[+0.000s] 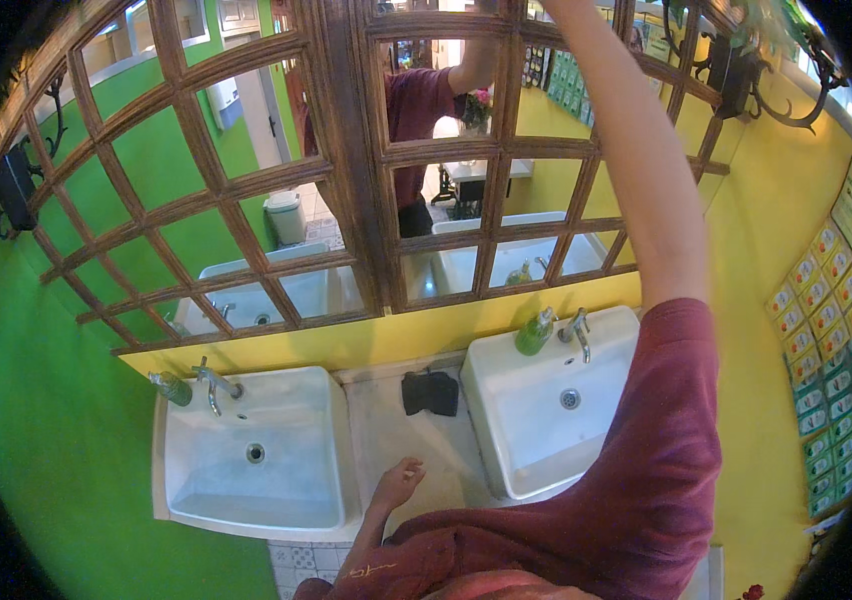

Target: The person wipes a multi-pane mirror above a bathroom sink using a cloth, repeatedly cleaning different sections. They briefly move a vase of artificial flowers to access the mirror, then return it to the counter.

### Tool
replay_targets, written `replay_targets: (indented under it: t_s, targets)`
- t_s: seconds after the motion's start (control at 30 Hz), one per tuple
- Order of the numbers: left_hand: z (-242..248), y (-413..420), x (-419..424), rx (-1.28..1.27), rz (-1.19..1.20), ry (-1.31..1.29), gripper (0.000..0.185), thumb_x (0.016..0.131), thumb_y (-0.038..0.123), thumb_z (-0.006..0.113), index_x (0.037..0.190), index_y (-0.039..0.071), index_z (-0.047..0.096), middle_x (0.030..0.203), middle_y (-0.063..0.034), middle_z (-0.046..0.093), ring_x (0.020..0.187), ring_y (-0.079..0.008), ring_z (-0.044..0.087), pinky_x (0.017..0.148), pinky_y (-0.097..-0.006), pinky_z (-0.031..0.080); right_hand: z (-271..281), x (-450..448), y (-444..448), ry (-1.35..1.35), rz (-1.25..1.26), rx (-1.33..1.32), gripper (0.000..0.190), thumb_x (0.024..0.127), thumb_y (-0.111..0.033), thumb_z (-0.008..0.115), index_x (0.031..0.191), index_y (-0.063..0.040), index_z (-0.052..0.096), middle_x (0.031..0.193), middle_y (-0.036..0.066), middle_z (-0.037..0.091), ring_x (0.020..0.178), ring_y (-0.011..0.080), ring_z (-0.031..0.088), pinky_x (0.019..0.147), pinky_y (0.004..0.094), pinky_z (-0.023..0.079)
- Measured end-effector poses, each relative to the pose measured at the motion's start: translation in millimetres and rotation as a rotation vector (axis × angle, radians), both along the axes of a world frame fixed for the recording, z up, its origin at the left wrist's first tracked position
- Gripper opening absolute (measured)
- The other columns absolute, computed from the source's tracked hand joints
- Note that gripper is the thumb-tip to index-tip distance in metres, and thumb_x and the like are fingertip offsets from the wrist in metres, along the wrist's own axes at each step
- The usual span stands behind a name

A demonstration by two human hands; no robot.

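My left hand hovers over the counter between two white basins, its fingers loosely curled with a gap at the thumb and nothing in it. Beyond it, against the wall, lies a dark folded cloth. My right arm stretches up in front of the mirror, and the hand itself is cut off by the top edge. The mirror is divided into panes by a brown wooden lattice. Some panes reflect the raised arm and maroon shirt.
The left basin has a chrome tap and a green soap bottle. At the right basin are another tap and green bottle. Dark metal wall brackets flank the mirror; cards cover the right wall.
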State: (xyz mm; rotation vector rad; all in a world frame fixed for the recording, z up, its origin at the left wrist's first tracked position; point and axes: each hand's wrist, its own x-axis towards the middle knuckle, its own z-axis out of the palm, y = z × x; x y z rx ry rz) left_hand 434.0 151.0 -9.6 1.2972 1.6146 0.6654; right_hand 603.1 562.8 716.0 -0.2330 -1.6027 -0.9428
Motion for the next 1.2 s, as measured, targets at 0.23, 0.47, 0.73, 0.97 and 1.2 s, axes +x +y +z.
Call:
replay_targets:
  t_s: [0.23,0.47,0.73,0.97,1.2]
  targets:
    - [-12,-1,4,0.015,-0.117,-0.048,0.040,0.099,0.036,0.067,0.130,0.011,0.064,0.115,-0.0124,0.075,0.096,-0.0299,0.074,0.086,-0.0411,0.058,-107,8,2,-0.106,-0.022,-0.139,0.014,0.081,0.005,0.062,0.093,-0.003,0.063,0.092,0.019,0.064,0.087,0.0416,0.065,0.076,0.0508,0.054]
    - [-4,3,1,0.026,-0.133,-0.017,0.040,0.100,0.036,0.066,0.131,0.011,0.064,0.116,-0.0136,0.074,0.096,-0.0297,0.073,0.088,-0.0420,0.057,-55,4,-1,0.141,-0.010,-0.176,0.018,0.088,-0.004,0.058,0.103,-0.001,0.067,0.093,0.024,0.068,0.092,0.0440,0.065,0.084,0.0527,0.053]
    - [-4,-16,-15,-0.031,-0.093,-0.005,0.041,0.100,0.036,0.067,0.132,0.010,0.064,0.117,-0.0135,0.074,0.099,-0.0307,0.073,0.090,-0.0422,0.057,-18,-55,43,0.371,-0.140,0.285,0.010,0.090,-0.009,0.060,0.091,0.000,0.063,0.081,0.023,0.060,0.079,0.0439,0.060,0.079,0.0557,0.050]
    - [-10,-23,-25,-0.036,-0.053,-0.039,0.040,0.099,0.035,0.067,0.131,0.010,0.064,0.117,-0.0133,0.075,0.100,-0.0311,0.074,0.089,-0.0421,0.058,-22,-136,30,0.360,0.082,-0.015,0.007,0.085,0.000,0.060,0.086,0.003,0.066,0.085,0.024,0.063,0.085,0.0420,0.064,0.078,0.0515,0.054]
    - [-12,-20,-28,0.032,0.024,-0.035,0.038,0.098,0.034,0.068,0.128,0.010,0.066,0.115,-0.0122,0.075,0.095,-0.0309,0.074,0.086,-0.0410,0.058,-40,-107,-3,-0.030,0.212,0.052,0.015,0.089,0.001,0.059,0.099,-0.002,0.070,0.093,0.021,0.064,0.087,0.0401,0.064,0.078,0.0490,0.053]
